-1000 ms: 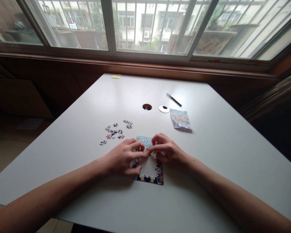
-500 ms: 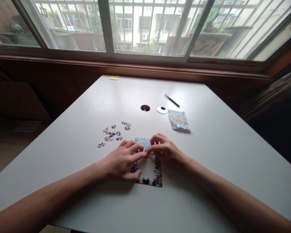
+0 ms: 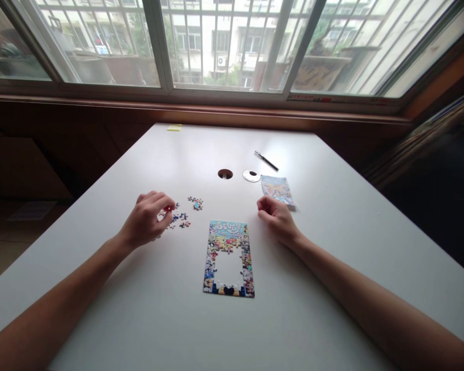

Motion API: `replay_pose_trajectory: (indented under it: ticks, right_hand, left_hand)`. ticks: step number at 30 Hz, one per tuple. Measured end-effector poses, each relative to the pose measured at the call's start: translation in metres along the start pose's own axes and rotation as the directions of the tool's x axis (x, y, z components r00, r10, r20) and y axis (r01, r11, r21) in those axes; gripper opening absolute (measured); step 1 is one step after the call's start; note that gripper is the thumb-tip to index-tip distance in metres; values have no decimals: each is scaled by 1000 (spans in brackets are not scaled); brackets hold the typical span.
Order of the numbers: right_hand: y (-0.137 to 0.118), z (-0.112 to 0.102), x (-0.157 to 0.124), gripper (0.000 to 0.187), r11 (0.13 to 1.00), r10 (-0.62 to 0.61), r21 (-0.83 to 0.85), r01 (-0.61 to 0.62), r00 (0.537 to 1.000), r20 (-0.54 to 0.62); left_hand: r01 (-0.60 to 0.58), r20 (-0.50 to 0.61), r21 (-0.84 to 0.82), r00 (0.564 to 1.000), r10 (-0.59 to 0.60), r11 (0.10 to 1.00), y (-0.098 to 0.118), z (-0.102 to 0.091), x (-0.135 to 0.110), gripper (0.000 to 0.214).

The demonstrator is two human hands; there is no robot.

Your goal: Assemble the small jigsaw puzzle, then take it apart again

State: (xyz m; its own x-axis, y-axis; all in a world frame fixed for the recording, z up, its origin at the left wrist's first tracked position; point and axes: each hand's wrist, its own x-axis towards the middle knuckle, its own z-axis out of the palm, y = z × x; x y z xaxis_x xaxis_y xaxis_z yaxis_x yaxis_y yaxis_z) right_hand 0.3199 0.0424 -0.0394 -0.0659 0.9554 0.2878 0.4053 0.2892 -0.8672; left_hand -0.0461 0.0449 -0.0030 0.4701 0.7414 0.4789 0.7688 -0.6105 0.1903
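Observation:
A jigsaw puzzle (image 3: pixel 248 273) lies flat in front of me, its picture border filled and a bare pale area in its middle. My left hand (image 3: pixel 149 216) hovers over the loose puzzle pieces (image 3: pixel 183 220), thumb and fingers curled but apart; it partly covers them. Several more pieces (image 3: pixel 196 203) lie just to the right of that group. To the right of the puzzle, my right hand (image 3: pixel 277 219) rests in a loose fist on the table, with nothing visible in it. Just beyond it is a creased picture sheet (image 3: pixel 276 186).
The white table (image 3: pixel 139 319) reaches to the window. Toward the back are a round cable hole (image 3: pixel 225 174), its metal cover (image 3: pixel 251 176) and a black pen (image 3: pixel 266 161). A yellow sticky note (image 3: pixel 174 128) is at the far left edge.
Both hands have come off the puzzle. My left hand has moved left to the loose pieces, and my right hand has drawn away to the right and closed. The view has shifted slightly.

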Motion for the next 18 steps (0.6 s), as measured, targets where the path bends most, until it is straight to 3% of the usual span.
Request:
replay_pose_trajectory:
  ticks: [7, 18]
  right_hand:
    - [-1, -1, 0, 9, 1000, -7, -22, 7, 1000, -3]
    - [-2, -2, -1, 10, 998, -12, -55, 13, 1000, 12]
  left_hand:
    - [-10, 109, 39, 994, 5, 999, -7, -3, 0, 9]
    - [39, 158, 21, 986, -42, 999, -26, -7, 2, 10]
